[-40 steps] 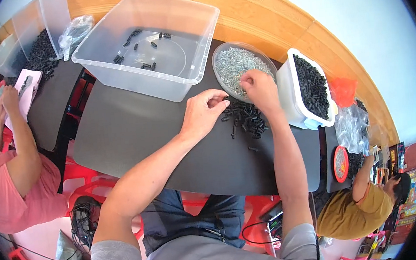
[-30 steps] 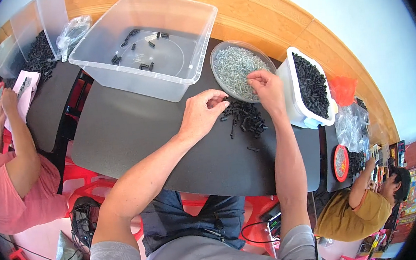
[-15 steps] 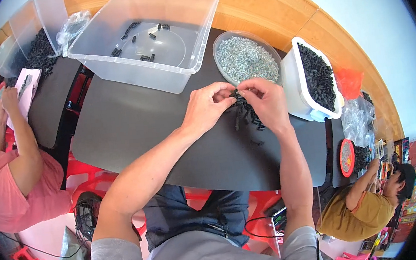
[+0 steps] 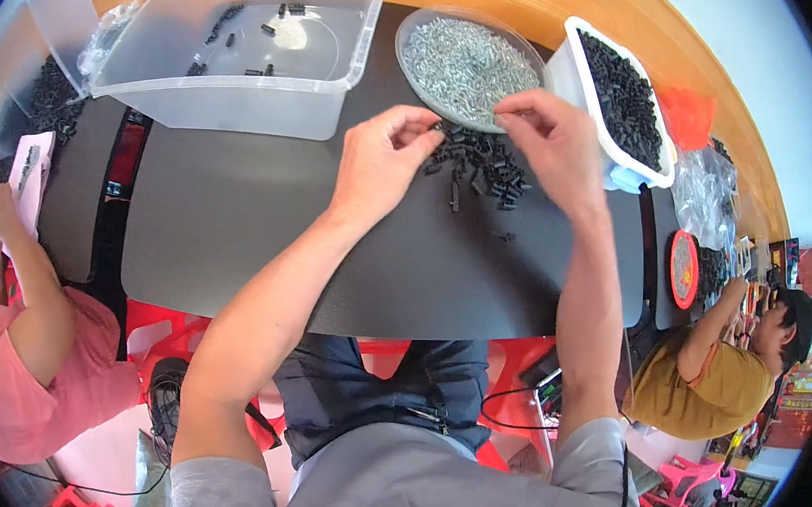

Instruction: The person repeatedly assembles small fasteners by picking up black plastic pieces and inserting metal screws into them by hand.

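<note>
My left hand (image 4: 385, 154) is closed in a pinch on a small black plastic piece, only partly visible between thumb and forefinger. At the near rim of a round clear bowl (image 4: 415, 96) full of small silvery screws (image 4: 466, 62), my right hand (image 4: 554, 146) has thumb and forefinger pressed together. Whatever they hold, if anything, is too small to make out. A loose heap of short black plastic pieces (image 4: 481, 170) lies on the dark table (image 4: 328, 251) between and below my hands.
A large clear tub (image 4: 216, 108) with a few black pieces stands left of the bowl. A white bin (image 4: 657, 171) heaped with black pieces stands to its right. People in pink (image 4: 41, 372) and mustard (image 4: 697, 377) shirts work at either side.
My hands were together over the black heap and have come apart. The right one has moved to the bowl's rim, uncovering the heap. The whole view has shifted slightly.
</note>
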Available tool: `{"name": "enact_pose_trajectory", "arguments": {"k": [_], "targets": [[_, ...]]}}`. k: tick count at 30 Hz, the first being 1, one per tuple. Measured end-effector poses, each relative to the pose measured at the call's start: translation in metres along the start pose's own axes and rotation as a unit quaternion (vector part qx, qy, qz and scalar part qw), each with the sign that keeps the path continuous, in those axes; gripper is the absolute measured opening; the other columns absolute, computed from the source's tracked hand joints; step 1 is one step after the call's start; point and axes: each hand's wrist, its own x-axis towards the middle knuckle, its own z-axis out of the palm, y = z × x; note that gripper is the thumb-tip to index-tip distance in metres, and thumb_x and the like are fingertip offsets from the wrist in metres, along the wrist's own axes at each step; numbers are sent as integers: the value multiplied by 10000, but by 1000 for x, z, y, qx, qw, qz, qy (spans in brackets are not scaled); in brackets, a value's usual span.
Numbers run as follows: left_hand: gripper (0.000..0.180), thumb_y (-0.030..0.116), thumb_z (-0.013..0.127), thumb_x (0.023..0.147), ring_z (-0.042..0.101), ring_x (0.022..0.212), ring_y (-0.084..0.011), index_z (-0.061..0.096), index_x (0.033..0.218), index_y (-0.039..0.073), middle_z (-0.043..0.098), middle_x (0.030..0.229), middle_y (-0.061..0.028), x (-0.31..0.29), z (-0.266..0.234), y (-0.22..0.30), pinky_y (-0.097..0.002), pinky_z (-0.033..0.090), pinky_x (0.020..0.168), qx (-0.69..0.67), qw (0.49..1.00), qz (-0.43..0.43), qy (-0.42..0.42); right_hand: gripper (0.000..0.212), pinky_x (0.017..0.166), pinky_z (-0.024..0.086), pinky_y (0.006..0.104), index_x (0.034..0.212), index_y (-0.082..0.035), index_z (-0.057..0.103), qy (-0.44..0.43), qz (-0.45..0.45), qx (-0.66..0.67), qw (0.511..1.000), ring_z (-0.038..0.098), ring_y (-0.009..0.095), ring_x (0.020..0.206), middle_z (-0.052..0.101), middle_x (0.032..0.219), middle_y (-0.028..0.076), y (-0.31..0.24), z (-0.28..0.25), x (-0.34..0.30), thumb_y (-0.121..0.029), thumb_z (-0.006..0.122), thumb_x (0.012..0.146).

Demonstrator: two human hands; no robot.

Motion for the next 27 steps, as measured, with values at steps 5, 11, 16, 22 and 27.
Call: {"name": "enact_pose_trajectory", "arguments": {"k": [5,11,16,22,27], "targets": [[184,90,730,926,650,831,-74,723,1089,5,719,942,-25,1,1,-8,-237,534,752,-19,1000,13,1,114,668,522,319,962,4,717,-86,26,-100,991,674,166,714,711,773,97,16,-36,-19,-42,697,859],[217,104,746,898,672,822,-102,733,1090,6,750,936,-72,1,1,-5,-269,550,774,-42,999,3,15,109,677,523,333,924,4,699,-127,41,-146,980,685,210,732,710,797,116,37,-35,-54,2,698,815],[218,107,746,897,660,811,-90,731,1085,-3,740,915,-62,0,1,-4,-263,543,764,-32,999,-10,20,102,691,527,353,920,-16,700,-105,-1,-128,986,681,259,743,682,836,123,46,-19,-64,-5,696,819],[221,113,747,892,659,812,-89,731,1082,0,741,914,-62,0,0,-4,-265,542,759,-22,999,-15,19,64,694,530,400,900,-44,695,-78,-61,-161,982,675,314,772,659,861,108,41,-8,-58,-40,692,836],[218,110,744,893,663,813,-96,730,1083,2,743,913,-65,2,0,-4,-269,542,759,-25,1000,7,13,49,698,536,430,872,-64,696,-94,-95,-180,974,670,328,776,646,846,96,36,4,-51,-74,704,825]]}}
